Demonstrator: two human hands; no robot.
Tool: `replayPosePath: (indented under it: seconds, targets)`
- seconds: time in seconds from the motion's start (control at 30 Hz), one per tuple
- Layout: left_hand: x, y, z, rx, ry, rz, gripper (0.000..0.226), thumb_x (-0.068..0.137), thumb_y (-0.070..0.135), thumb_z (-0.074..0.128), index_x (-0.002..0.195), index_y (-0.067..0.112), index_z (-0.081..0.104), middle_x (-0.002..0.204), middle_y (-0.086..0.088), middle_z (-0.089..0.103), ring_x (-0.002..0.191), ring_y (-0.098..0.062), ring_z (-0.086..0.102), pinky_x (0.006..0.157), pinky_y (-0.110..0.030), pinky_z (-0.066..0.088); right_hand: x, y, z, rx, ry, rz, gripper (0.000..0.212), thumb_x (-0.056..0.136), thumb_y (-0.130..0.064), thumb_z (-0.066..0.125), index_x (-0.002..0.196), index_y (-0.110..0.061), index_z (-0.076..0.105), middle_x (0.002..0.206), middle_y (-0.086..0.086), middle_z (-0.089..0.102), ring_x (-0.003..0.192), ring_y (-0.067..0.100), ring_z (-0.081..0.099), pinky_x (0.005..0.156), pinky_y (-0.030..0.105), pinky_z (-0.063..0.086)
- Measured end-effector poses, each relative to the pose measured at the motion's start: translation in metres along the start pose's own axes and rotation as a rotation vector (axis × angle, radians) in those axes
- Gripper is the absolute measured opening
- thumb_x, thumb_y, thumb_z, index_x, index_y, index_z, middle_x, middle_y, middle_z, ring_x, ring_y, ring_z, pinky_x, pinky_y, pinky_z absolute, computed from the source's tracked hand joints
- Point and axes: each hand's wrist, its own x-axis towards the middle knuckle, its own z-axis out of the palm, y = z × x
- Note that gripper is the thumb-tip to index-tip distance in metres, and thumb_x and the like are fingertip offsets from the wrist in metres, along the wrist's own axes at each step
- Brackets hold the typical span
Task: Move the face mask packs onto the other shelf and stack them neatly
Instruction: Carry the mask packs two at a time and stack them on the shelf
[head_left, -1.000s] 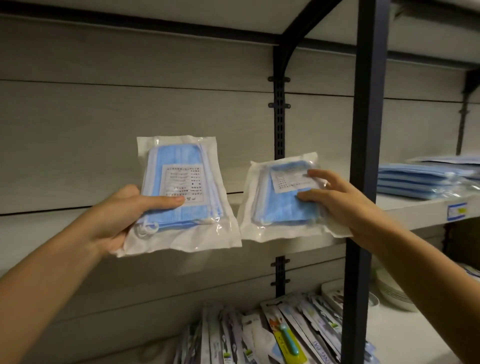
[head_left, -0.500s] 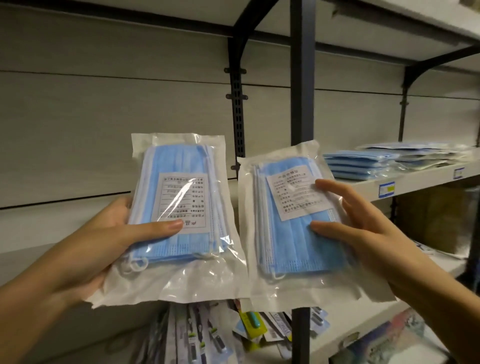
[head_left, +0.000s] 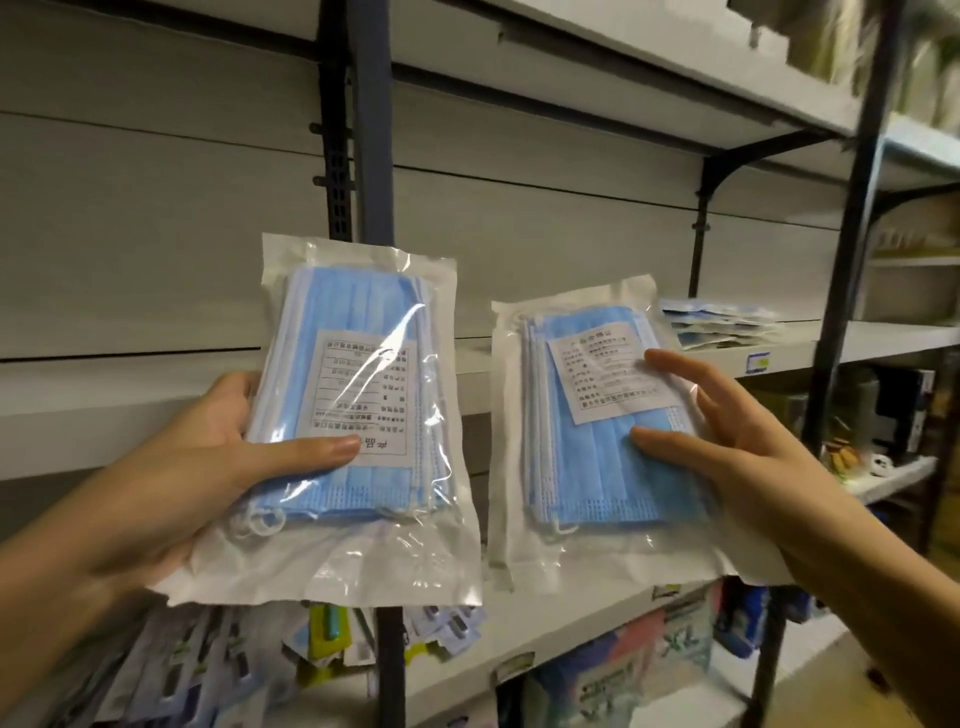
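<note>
My left hand (head_left: 208, 457) grips a clear pack of blue face masks (head_left: 358, 410), thumb across its front, label upside down. A second, similar mask pack (head_left: 587, 431) is in my right hand (head_left: 737, 447), thumb and fingers pressed on its front. Both packs are held upright in the air, side by side and apart, in front of the shelving. A stack of mask packs (head_left: 722, 325) lies on the grey shelf (head_left: 831, 345) at the right, beyond my right hand.
A dark upright post (head_left: 371, 130) stands behind the two packs and another post (head_left: 852, 234) at the right. The lower shelf (head_left: 545, 618) holds several small packaged goods. Boxes and small items sit on the far-right shelves.
The view has swung right and the shelf posts have shifted left in the frame. Both packs sit closer to the camera. The stack on the right shelf now appears nearer the middle.
</note>
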Motion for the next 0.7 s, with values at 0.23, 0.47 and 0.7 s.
replayPosePath:
  seconds: [0.23,0.47,0.7]
  targets:
    - [0.034,0.012,0.093,-0.012,-0.039,0.002,0.102,0.014,0.047,0.088,0.107,0.027,0.05,0.09,0.009,0.074,0.079,-0.013,0.073,0.059,-0.026,0.058,0.004,0.012,-0.087,-0.058,0.087,0.015,0.058,0.075,-0.015,0.065,0.122,-0.045,0.047,0.101,-0.026,0.046,0.088,0.009,0.059,0.051,0.019,0.056]
    - [0.1,0.019,0.183,-0.03,-0.101,0.012,0.084,0.042,0.029,0.085,0.115,0.02,0.045,0.1,-0.003,0.069,0.075,-0.01,0.072,0.058,-0.023,0.058,0.029,0.032,-0.173,-0.128,0.208,0.019,0.058,0.073,-0.02,0.067,0.121,-0.047,0.046,0.103,-0.024,0.048,0.091,0.012,0.059,0.056,0.023,0.057]
    - [0.188,0.022,0.255,-0.025,-0.134,0.057,0.079,0.045,0.024,0.078,0.115,0.015,0.044,0.1,-0.006,0.067,0.071,-0.009,0.072,0.053,-0.02,0.056,0.083,0.066,-0.256,-0.142,0.297,0.026,0.057,0.076,-0.011,0.067,0.12,-0.044,0.049,0.105,-0.022,0.05,0.091,0.009,0.057,0.058,0.023,0.054]
